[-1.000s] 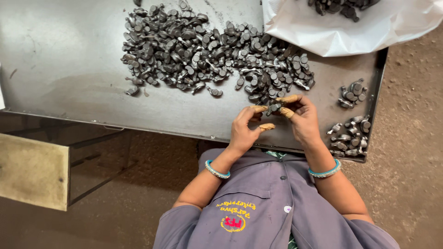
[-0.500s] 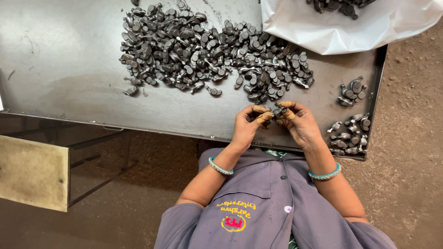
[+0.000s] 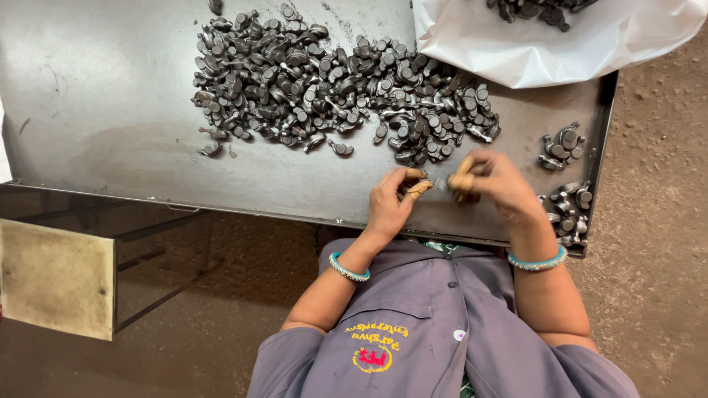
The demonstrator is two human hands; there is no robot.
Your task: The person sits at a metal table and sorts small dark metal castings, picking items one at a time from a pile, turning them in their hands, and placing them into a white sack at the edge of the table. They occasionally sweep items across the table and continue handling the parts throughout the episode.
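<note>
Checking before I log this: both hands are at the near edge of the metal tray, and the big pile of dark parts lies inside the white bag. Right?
Not quite. The head view shows the big pile of dark parts lying loose on the metal tray; the white bag holds only a few. Both hands are at the near edge.

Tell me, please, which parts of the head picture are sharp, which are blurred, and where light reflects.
Head view: the heap of dark metal parts is sharp; the right hand is smeared by motion blur and the left hand only slightly; the grey metal tray shows a soft, dull sheen without hard glare; the white bag is the brightest area; shadows are weak and diffuse.
</note>
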